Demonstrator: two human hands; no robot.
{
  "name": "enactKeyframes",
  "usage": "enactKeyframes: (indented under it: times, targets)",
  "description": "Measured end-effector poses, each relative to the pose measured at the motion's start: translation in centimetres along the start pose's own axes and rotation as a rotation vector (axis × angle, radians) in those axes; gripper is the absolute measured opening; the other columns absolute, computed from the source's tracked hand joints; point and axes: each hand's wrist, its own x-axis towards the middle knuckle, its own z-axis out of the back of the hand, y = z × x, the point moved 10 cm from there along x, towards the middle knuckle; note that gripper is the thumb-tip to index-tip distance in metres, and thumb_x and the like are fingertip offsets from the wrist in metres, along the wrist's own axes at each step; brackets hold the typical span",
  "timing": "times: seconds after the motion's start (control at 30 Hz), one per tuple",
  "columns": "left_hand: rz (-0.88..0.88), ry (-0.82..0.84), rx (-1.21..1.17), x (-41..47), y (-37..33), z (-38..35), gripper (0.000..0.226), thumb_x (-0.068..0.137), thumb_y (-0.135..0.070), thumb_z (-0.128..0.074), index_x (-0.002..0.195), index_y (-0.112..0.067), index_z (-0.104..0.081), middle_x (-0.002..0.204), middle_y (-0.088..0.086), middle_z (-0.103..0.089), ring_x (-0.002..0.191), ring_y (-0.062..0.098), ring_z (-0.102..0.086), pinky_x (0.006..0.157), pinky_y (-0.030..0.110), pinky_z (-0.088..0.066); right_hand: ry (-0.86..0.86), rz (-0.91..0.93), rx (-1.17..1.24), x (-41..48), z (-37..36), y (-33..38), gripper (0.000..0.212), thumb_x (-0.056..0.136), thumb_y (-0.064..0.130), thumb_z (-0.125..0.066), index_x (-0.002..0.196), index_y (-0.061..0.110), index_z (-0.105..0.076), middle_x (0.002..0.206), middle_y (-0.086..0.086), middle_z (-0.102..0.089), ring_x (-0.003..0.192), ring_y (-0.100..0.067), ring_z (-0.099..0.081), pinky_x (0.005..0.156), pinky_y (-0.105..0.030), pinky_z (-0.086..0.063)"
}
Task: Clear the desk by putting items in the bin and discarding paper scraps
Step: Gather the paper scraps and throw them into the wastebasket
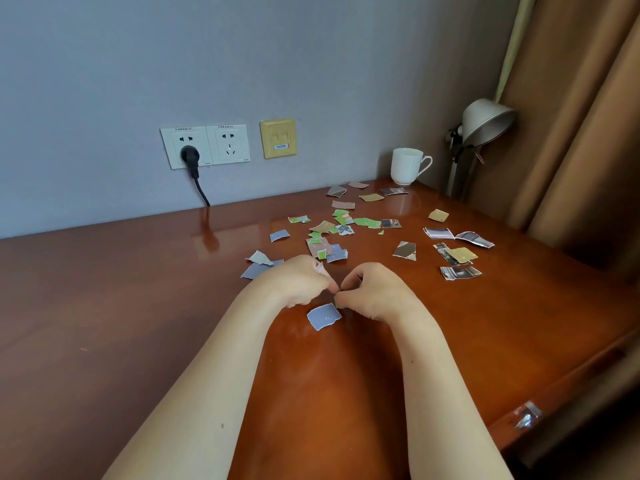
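Left hand is gripping a pale scrap, right hand is pinching a tiny green scrap, fingertips touching. Blue scrap is lying on desk just under them, loose scraps scattered behind.

You are facing a grey-blue wall bearing sockets; brown curtains are hanging beyond the right edge of the bench.

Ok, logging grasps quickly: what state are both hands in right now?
Left hand: curled, holding a pale pink paper scrap.
Right hand: curled, pinching a small green paper scrap, mostly hidden.
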Motion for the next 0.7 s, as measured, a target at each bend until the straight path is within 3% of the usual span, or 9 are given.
enactKeyframes:
  times: [0.07, 0.13, 0.2, 0.23, 0.47, 0.57, 0.63, 0.7]
  targets:
    - [-0.034, 0.002, 0.120, -0.2, -0.2, 0.0, 0.024, 0.094, -0.024, -0.056, 0.114, -0.015, -0.067, 0.077, 0.017, -0.051, 0.058, 0.023, -0.052, 0.042, 0.026, -0.048, -0.001, -0.011, -0.029, 0.0, -0.1, -0.2, 0.023, 0.078, 0.028, -0.072, 0.098, 0.024, -0.062, 0.086, 0.003, -0.063, 0.079, -0.013, -0.059, 0.081, -0.036, -0.058]
    - [-0.074, 0.003, 0.160, 0.1, -0.2, 0.1, 0.026, 0.090, -0.026, -0.062, 0.113, -0.016, -0.069, 0.094, 0.012, -0.064, 0.072, 0.020, -0.059, 0.057, 0.027, -0.052, 0.005, -0.018, -0.048, 0.1, -0.1, -0.3, 0.021, 0.078, 0.028, -0.072, 0.096, 0.023, -0.062, 0.085, 0.002, -0.064, 0.080, -0.013, -0.061, 0.080, -0.036, -0.058]
    - [-0.074, 0.016, 0.194, 0.4, 0.1, 0.0, 0.031, 0.085, -0.029, -0.067, 0.113, -0.015, -0.069, 0.113, 0.007, -0.066, 0.095, 0.019, -0.063, 0.080, 0.032, -0.054, 0.021, -0.018, -0.048, 0.2, -0.2, -0.5, 0.018, 0.078, 0.028, -0.072, 0.093, 0.022, -0.065, 0.085, 0.001, -0.066, 0.081, -0.014, -0.063, 0.080, -0.037, -0.058]
    - [-0.062, 0.025, 0.216, 0.3, 0.2, 0.0, 0.033, 0.084, -0.030, -0.069, 0.113, -0.014, -0.069, 0.115, 0.007, -0.065, 0.099, 0.019, -0.062, 0.084, 0.032, -0.053, 0.032, -0.015, -0.046, 0.3, -0.3, -0.4, 0.016, 0.077, 0.028, -0.073, 0.091, 0.022, -0.066, 0.084, 0.001, -0.067, 0.081, -0.014, -0.063, 0.081, -0.038, -0.059]
    - [-0.007, 0.069, 0.346, -0.2, 0.7, -0.5, 0.047, 0.077, -0.044, -0.076, 0.114, -0.014, -0.068, 0.110, 0.003, -0.064, 0.101, 0.019, -0.062, 0.083, 0.030, -0.052, 0.048, -0.010, -0.063, 0.0, -0.3, -0.3, 0.024, 0.081, 0.032, -0.074, 0.099, 0.019, -0.064, 0.089, -0.001, -0.063, 0.084, -0.015, -0.061, 0.080, -0.033, -0.057]
    - [0.002, 0.088, 0.411, -0.5, 0.7, -0.8, 0.053, 0.077, -0.044, -0.076, 0.118, -0.013, -0.062, 0.101, 0.003, -0.060, 0.102, 0.023, -0.063, 0.074, 0.027, -0.049, 0.040, 0.017, -0.076, -0.3, -0.1, 0.1, 0.030, 0.081, 0.031, -0.074, 0.105, 0.021, -0.059, 0.087, 0.002, -0.057, 0.082, -0.016, -0.059, 0.079, -0.032, -0.056]
    - [-0.001, 0.102, 0.418, -0.6, 0.7, -1.0, 0.054, 0.078, -0.044, -0.076, 0.118, -0.012, -0.059, 0.091, 0.001, -0.056, 0.093, 0.021, -0.063, 0.066, 0.025, -0.044, 0.044, 0.069, -0.110, -0.5, -0.3, 0.7, 0.026, 0.083, 0.028, -0.071, 0.104, 0.023, -0.057, 0.087, 0.003, -0.055, 0.084, -0.017, -0.058, 0.079, -0.032, -0.056]
    - [0.007, 0.129, 0.402, -0.6, 1.0, -1.3, 0.051, 0.079, -0.044, -0.075, 0.114, -0.011, -0.059, 0.083, 0.001, -0.054, 0.071, 0.015, -0.054, 0.057, 0.023, -0.039, 0.041, 0.132, -0.148, -0.7, -0.6, 1.4, 0.020, 0.085, 0.024, -0.068, 0.101, 0.024, -0.056, 0.088, 0.002, -0.055, 0.085, -0.016, -0.056, 0.077, -0.031, -0.055]
